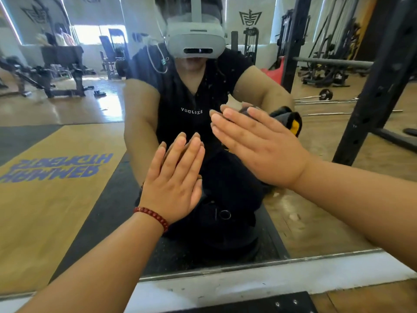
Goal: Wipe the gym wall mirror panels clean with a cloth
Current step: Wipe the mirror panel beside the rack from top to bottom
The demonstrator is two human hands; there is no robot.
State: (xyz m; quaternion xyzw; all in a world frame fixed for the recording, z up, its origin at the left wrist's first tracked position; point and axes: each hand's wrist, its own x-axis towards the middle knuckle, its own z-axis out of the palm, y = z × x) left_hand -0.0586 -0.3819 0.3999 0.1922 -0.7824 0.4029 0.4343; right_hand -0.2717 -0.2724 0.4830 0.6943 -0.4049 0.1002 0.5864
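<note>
Mirror panel (67, 154) directly ahead, low on the wall. Right hand (259, 145) presses the cloth (291, 123) flat, grip wide; left hand (176, 179) flat on glass, empty. Recommend overlapping strokes, even pressure.

dark cloth (284, 118) flat against mirror (67, 154)

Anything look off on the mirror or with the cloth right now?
The mirror shows a scatter of small specks near its upper middle. The right hand presses a grey and yellow cloth flat to the glass below them; the left hand lies flat, bare. No cracks visible.
</note>
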